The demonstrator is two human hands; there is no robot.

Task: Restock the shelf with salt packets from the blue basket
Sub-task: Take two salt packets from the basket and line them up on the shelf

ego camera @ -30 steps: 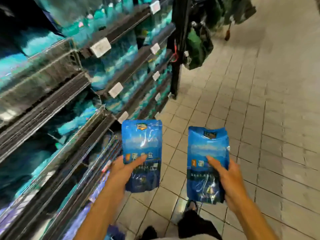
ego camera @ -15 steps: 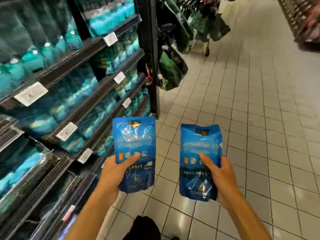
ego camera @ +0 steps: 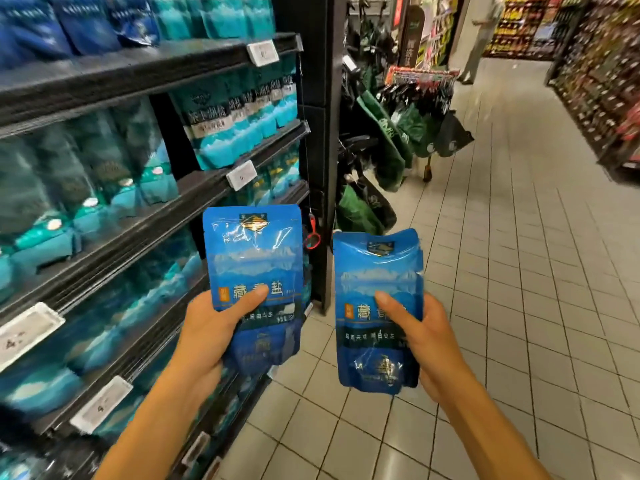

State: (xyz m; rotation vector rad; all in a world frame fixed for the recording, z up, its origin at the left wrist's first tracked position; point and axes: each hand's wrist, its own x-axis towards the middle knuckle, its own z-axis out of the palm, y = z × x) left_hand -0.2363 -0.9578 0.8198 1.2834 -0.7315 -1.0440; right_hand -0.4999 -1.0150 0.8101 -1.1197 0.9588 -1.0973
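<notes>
**Two salt packets in hand, shelf to your left**

Nearest you: your left hand (ego camera: pixel 207 334) is clamped on one salt packet (ego camera: pixel 254 278), thumb across the printed face, fingers behind. Packet upright, label facing you, just beside the black upright post (ego camera: pixel 320 150) at the shelf end. Your right hand (ego camera: pixel 429 344) is clamped the same way on the second salt packet (ego camera: pixel 379 306), on the aisle side of that post, over the tiled floor (ego camera: pixel 502 306). The two packets are near each other but apart. The blue basket is not in view.

Beyond the hands: the shelf (ego camera: pixel 145 237) runs away on the far side of the post from the aisle, tiers full of teal and blue bags, price tags (ego camera: pixel 241 174) clipped on the rails. Dark blue bags (ego camera: pixel 86 22) like yours sit on the top tier.

Likely step: carrying both to their slot. Do it well:
- Match the packet face to the dark blue row before committing; much of the stock looks alike and is blurred.
- Place one packet at a time, bottom edge first, label out.
- Keep your grip low so the soft top doesn't fold against the rail.

Farther past the post: hanging green bags (ego camera: pixel 391 133), then another person (ego camera: pixel 479 36) standing down the aisle.
</notes>
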